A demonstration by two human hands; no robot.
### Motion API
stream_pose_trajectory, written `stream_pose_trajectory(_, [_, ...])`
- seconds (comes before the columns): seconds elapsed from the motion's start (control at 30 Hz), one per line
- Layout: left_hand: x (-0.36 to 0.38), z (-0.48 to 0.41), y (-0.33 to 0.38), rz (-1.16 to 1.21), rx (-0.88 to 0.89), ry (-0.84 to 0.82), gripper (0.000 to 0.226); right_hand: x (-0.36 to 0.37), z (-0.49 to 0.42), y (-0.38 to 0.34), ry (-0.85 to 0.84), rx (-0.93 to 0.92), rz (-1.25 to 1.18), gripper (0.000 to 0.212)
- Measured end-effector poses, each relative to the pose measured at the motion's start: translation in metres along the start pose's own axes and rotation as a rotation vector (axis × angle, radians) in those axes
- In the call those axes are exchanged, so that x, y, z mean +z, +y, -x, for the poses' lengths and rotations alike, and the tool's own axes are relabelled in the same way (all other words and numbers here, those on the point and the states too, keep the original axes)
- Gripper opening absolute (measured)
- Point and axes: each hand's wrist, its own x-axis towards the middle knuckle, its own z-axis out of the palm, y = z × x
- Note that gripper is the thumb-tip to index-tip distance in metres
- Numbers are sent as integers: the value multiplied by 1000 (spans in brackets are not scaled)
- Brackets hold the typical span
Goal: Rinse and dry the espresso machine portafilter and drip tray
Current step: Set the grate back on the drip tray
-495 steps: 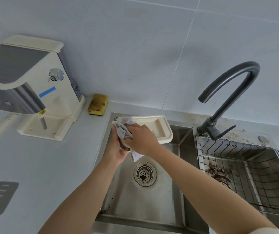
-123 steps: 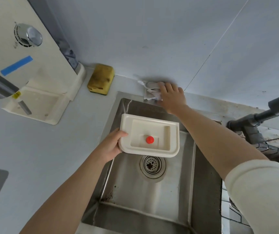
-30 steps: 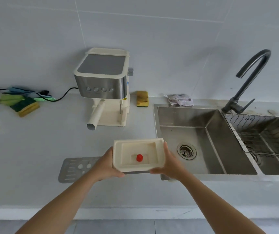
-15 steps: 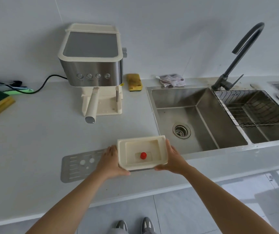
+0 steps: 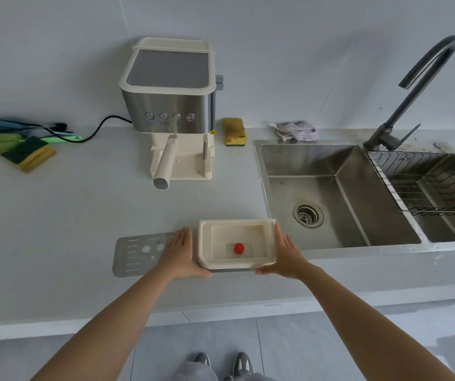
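Your left hand (image 5: 178,254) and right hand (image 5: 287,255), fingers straight, press the tray (image 5: 237,244) sides, over the grate (image 5: 135,253) end. Drying appears complete. Next: seat the grate, then refit the tray under the machine (image 5: 171,105).

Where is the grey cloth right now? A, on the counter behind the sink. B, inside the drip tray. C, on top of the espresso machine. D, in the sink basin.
A: the crumpled cloth lies on the counter behind the sink, by the wall.
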Motion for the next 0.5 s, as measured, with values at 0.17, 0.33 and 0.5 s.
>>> stream_pose_trajectory(0.17, [-14, 15, -26, 130, -81, 60, 120, -13, -13, -26, -15, 12, 17, 133])
stream_pose_trajectory(0.33, [-22, 33, -64, 193, -207, 119, 110, -16, -29, -80, -18, -92, 121, 123])
stream_pose_trajectory(0.5, [-33, 44, -97, 180, -288, 163, 104, 4, -43, -136, -86, -237, 191, 112])
